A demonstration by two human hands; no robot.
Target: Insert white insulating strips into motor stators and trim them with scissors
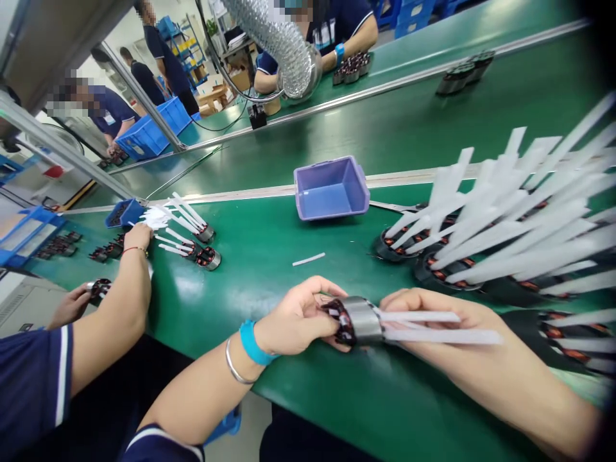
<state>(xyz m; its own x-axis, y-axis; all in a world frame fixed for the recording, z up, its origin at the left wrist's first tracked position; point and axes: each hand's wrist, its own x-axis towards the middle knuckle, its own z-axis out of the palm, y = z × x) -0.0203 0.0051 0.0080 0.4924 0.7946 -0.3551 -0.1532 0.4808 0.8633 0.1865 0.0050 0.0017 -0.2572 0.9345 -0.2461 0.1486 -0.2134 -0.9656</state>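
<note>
A motor stator point(363, 321), a silver metal ring with dark copper-wound slots, lies sideways between my two hands above the table edge. My left hand point(301, 317), with a blue wristband, is closed round its wound end, thumb in front. At the other end, my right hand point(433, 321) curls its fingers against the ring; its fingertips are partly hidden. Two white insulating strips point(443, 335) stick out of the stator across my right palm. Close to my right hand, several stators point(443, 266) stand with long white strips rising from them.
A purple bin point(332, 192) stands beyond my hands, with scissors point(397, 206) beside it. One loose strip point(308, 259) lies on the green table point(250, 282). At left, a co-worker's hand point(138, 237) reaches toward strips near more stators point(208, 258). A foil duct point(289, 58) hangs overhead.
</note>
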